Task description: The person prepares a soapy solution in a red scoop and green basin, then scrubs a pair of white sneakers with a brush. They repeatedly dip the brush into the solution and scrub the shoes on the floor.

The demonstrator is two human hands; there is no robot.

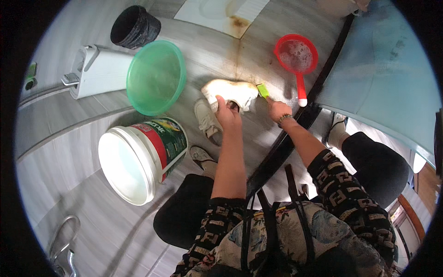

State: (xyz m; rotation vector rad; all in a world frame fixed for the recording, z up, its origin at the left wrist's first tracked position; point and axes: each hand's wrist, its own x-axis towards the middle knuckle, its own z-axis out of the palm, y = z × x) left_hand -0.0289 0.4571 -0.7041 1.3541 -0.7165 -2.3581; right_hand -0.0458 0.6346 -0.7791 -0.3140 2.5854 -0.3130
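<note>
In my left hand [227,111] is a white shoe [226,87], gripped at its opening and turned on its side above the floor. My right hand [278,110], with a beaded bracelet at the wrist, is closed round the handle of a yellow-green brush [262,90]. The brush head is at the right end of the shoe; whether the bristles touch it I cannot tell. A second white shoe [205,115] lies on the floor just left of my left hand. To the right of the brush sits a red dipper [301,83] with foamy water in its bowl.
A green basin [156,77], a dark bucket [146,32] and a white plastic piece [104,69] stand at the left. Nearer is a large white-rimmed bucket [154,152]. A dark raised sill [272,159] and a bluish glass panel [383,78] run along the right.
</note>
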